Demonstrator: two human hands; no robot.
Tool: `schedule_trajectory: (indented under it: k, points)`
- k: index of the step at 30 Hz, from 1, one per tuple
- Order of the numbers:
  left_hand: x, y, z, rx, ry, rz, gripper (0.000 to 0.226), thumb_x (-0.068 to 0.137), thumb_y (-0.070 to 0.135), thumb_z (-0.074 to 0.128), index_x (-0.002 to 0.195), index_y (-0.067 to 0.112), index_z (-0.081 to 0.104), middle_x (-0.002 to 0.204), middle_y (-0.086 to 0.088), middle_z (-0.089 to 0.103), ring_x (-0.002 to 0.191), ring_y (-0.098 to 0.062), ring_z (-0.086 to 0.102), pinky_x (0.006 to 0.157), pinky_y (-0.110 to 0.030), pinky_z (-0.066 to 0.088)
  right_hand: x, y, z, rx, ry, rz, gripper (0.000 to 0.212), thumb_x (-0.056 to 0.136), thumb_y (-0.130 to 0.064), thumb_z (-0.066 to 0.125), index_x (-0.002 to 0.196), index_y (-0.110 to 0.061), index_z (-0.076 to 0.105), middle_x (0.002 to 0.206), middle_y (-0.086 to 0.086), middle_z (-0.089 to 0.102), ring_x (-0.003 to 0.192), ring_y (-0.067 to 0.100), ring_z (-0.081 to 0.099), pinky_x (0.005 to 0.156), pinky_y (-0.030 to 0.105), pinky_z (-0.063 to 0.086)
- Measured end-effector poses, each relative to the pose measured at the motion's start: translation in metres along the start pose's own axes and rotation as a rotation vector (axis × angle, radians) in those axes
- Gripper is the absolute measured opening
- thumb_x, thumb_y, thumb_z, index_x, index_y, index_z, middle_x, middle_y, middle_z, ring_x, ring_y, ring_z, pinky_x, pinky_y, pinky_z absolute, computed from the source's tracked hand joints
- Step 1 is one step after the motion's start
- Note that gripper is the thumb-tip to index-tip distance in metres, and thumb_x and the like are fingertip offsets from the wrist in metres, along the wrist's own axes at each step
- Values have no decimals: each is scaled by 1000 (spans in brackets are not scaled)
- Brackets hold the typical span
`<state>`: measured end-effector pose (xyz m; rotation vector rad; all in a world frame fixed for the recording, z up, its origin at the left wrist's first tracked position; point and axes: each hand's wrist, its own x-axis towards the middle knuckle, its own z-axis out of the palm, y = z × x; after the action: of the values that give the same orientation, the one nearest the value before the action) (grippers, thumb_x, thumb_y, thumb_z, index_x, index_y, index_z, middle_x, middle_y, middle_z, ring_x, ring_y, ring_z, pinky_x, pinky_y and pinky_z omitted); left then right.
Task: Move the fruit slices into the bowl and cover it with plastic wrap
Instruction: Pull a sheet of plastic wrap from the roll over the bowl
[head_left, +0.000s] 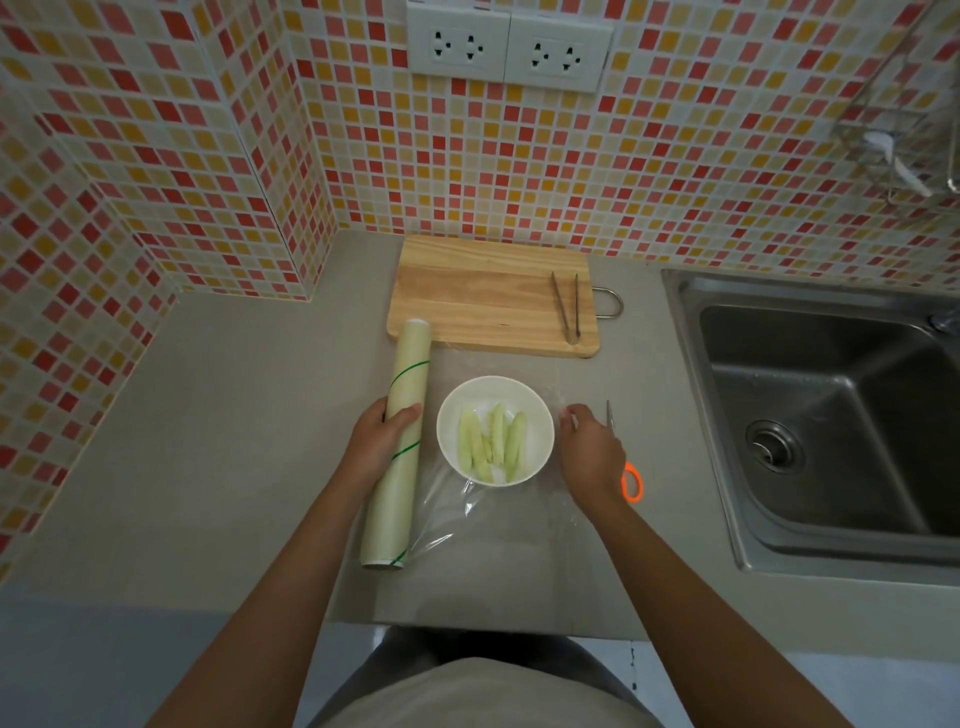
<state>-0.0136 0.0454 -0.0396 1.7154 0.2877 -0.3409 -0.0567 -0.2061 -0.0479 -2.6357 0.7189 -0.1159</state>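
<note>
Head view of a grey counter (218, 467) bounded by a mosaic tile wall (675, 156). A white bowl (495, 389) stands near the front centre of the counter and holds pale green fruit slices (492, 441), which lie side by side, lengthwise toward the wall. The bowl sits between the two hands, close to each but touched by neither. The left hand (376, 441) is closed around a roll of plastic wrap (397, 447), gripping it near its middle; the roll lies on the counter just left of the bowl, its long axis running from front to back. A clear sheet of wrap (498, 525) runs from the roll across the bowl to the right, with creases showing in front of the bowl. The right hand (589, 457) sits just right of the bowl, its fingertips (567, 413) pinched together on the far edge of the sheet. Scissors (626, 470) with an orange handle lie just beyond the right hand, partly hidden by it. Behind the bowl lies a wooden cutting board (478, 301) with metal tongs (566, 312) on its right side. A steel sink (831, 415) occupies the right.
</note>
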Motion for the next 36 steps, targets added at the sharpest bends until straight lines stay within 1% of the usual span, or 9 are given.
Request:
schedule_trajectory:
  k: [5, 11, 16, 22, 25, 28, 31, 33, 36]
  points:
    - [-1, 0, 0, -21, 16, 3, 14, 91, 26, 62, 99, 15, 63, 81, 2, 63, 72, -15, 59, 64, -30, 45, 3, 7, 4, 400, -105, 80, 29, 99, -25, 42, 105, -7, 65, 97, 14, 70, 92, 31, 62, 70, 29, 37]
    - [0, 0, 1, -38, -3, 0, 13, 90, 26, 62, 98, 14, 63, 83, 0, 64, 74, -18, 60, 69, -32, 46, 10, 6, 3, 571, -214, 220, 26, 97, -26, 44, 93, -9, 64, 80, 4, 59, 78, 22, 54, 68, 28, 39]
    - [0, -1, -1, -27, 9, -2, 15, 90, 27, 63, 98, 14, 64, 83, 0, 64, 74, -17, 60, 66, -31, 46, 12, 0, -13, 780, -399, 483, 22, 93, -26, 50, 92, -10, 64, 58, 7, 49, 48, 21, 44, 46, 24, 32]
    - [0, 0, 1, -41, 9, -1, 13, 90, 27, 63, 97, 16, 64, 83, 1, 65, 74, -16, 61, 67, -31, 46, 15, -1, -22, 951, -464, 695, 41, 99, -36, 38, 76, -9, 59, 52, 8, 48, 46, 22, 44, 51, 26, 38]
    - [-1, -1, 1, -39, 9, 0, 10, 89, 28, 64, 95, 20, 64, 84, 2, 66, 75, -14, 62, 65, -30, 46, 15, -2, -23, 716, -319, 613, 36, 97, -28, 42, 77, -4, 60, 74, 19, 60, 63, 31, 59, 59, 33, 45]
    - [0, -1, 2, -50, 9, -3, 9, 89, 27, 64, 94, 20, 64, 83, 2, 66, 74, -15, 61, 65, -31, 47, 9, -2, -22, 339, 14, 451, 32, 97, -29, 42, 104, -6, 62, 108, 16, 63, 100, 37, 60, 77, 36, 44]
    - [1, -2, 2, -47, 13, -1, 6, 88, 28, 65, 91, 23, 64, 83, 2, 66, 75, -16, 62, 67, -32, 48, 1, -20, -26, 592, 336, 50, 27, 98, -24, 44, 113, -9, 61, 108, 5, 56, 96, 18, 57, 81, 28, 46]
    - [2, -2, 1, -42, 13, -7, 8, 88, 29, 65, 92, 22, 65, 85, 1, 67, 76, -18, 62, 70, -33, 49, -5, -35, -19, 767, 202, -98, 27, 99, -18, 46, 119, -7, 61, 111, 0, 56, 102, 10, 54, 89, 22, 43]
    - [3, -2, 1, -53, 4, -19, 8, 87, 29, 65, 91, 23, 65, 83, -1, 67, 76, -20, 62, 73, -36, 50, -11, -42, -1, 888, -35, -45, 30, 99, -14, 47, 123, -5, 61, 121, 5, 63, 113, 13, 56, 101, 27, 42]
